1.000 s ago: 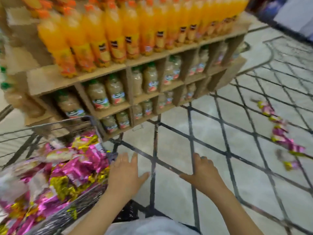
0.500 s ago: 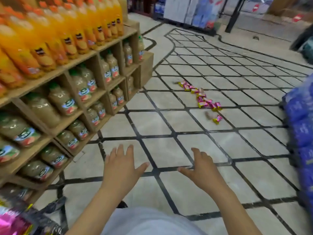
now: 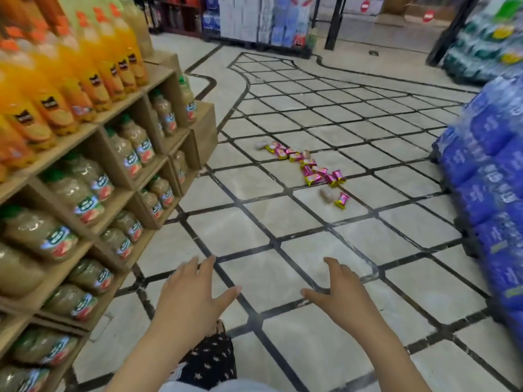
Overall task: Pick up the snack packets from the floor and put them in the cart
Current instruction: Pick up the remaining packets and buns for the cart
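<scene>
**Head view: snack packets (image 3: 308, 169) lie ahead on the floor (image 3: 254, 219), both hands empty**

The left hand (image 3: 192, 301) and the right hand (image 3: 342, 298) are held out low in the frame, palms down, fingers spread and relaxed, grasping nothing. The packets are well apart from them, further up the aisle, in a loose trail on the pale tiles between the wooden shelf (image 3: 113, 176) of juice bottles on the left and the stack of blue wrapped packs (image 3: 486, 165) on the right. Most are pink-and-gold wrappers lying touching or overlapping. One more pink-and-gold packet (image 3: 342, 200) sits a little apart at the near end, just beside a pale packet (image 3: 327, 193). What looks like another pale one lies at the far end, too blurred to be sure. The cart is not in view.

The packets look small and light, in shiny, crinkly film that is probably puffed with air and soft to the squeeze. Weight should be no trouble. Slipperiness may be: glossy wrappers on polished tile are likely to skate away from a fingertip instead of lifting. The best hold is probably the flat crimped seam at either end, pinched between thumb and forefinger. The bunched middle of the trail could be raked together and scooped up as a handful with curled fingers. A gentle grip seems wise, since the contents may crush.
</scene>
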`<state>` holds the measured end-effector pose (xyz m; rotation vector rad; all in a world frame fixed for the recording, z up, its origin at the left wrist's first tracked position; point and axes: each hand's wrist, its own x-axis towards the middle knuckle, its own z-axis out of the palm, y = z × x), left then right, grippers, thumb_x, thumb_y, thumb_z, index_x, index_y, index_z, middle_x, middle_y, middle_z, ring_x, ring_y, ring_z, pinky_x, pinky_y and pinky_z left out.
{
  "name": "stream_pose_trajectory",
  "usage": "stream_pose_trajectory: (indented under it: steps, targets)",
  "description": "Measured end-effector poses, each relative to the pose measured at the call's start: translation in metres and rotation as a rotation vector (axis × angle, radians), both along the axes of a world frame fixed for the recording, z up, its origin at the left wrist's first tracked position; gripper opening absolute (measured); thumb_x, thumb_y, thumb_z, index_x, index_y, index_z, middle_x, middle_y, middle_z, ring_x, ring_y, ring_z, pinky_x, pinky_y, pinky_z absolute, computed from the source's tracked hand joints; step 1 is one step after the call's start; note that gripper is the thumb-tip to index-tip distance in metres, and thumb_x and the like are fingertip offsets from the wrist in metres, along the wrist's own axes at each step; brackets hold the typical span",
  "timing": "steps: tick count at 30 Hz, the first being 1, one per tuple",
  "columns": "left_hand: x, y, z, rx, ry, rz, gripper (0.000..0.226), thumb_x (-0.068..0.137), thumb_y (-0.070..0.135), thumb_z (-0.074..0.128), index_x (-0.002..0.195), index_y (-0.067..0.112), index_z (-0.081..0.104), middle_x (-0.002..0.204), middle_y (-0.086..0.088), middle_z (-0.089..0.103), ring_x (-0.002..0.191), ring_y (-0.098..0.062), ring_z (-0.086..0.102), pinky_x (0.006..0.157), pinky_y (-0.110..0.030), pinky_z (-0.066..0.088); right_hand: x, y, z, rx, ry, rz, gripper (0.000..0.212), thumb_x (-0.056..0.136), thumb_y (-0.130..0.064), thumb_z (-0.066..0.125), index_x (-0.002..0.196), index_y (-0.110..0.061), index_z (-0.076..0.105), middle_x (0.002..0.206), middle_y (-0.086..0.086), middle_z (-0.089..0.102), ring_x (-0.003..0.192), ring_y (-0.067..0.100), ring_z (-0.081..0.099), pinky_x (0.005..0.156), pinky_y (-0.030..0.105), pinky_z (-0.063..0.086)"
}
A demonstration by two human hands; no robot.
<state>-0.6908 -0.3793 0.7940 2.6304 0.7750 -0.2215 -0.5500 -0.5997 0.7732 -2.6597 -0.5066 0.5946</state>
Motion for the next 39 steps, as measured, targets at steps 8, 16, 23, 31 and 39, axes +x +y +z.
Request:
stream_pose_trajectory:
  steps: [8,16,23,31,39]
  targets:
    - [0.139,0.134,0.04,0.18,-0.089,-0.087,0.085,0.084,0.076,0.037,0.151,0.024,0.027,0.155,-0.005,0.033,0.143,-0.025,0.029,0.115,-0.04,0.031,0.127,0.107,0.052,-0.018,-0.149,-0.03,0.086,0.085,-0.06,0.06,0.15,-0.02,0.023,0.145,0.003,0.041,0.134,0.022,0.036,0.104,0.032,0.039]
    - [0.285,0.217,0.106,0.276,-0.137,-0.222,0.082,0.087,0.073,0.037,0.152,0.026,0.023,0.158,-0.007,0.028,0.146,-0.027,0.022,0.117,-0.04,0.023,0.231,0.189,0.112,0.014,-0.217,-0.063,0.082,0.084,-0.059,0.062,0.149,-0.023,0.026,0.147,0.001,0.039,0.136,0.02,0.033,0.106,0.033,0.037]
    - [0.441,0.251,0.141,0.296,-0.204,-0.303,0.087,0.081,0.077,0.032,0.15,0.024,0.025,0.152,-0.007,0.037,0.14,-0.027,0.033,0.113,-0.042,0.033,0.392,0.219,0.173,0.03,-0.298,0.033,0.081,0.08,-0.062,0.064,0.146,-0.029,0.031,0.143,-0.003,0.044,0.128,0.013,0.043,0.099,0.028,0.038]
    - [0.61,0.26,0.179,0.308,-0.248,-0.204,0.091,0.083,0.076,0.038,0.154,0.024,0.014,0.156,-0.003,0.03,0.143,-0.022,0.027,0.114,-0.037,0.029,0.578,0.247,0.221,0.019,-0.377,0.155,0.08,0.086,-0.059,0.059,0.149,-0.024,0.024,0.148,0.0,0.037,0.136,0.017,0.034,0.105,0.029,0.034]
    - [0.74,0.294,0.189,0.338,-0.145,-0.028,0.107,0.069,0.09,0.033,0.153,0.032,0.0,0.161,-0.005,0.014,0.147,-0.03,0.017,0.115,-0.053,0.028,0.738,0.299,0.227,-0.096,-0.448,0.245,0.082,0.087,-0.063,0.054,0.148,-0.018,0.023,0.143,0.006,0.04,0.132,0.025,0.037,0.104,0.036,0.037]
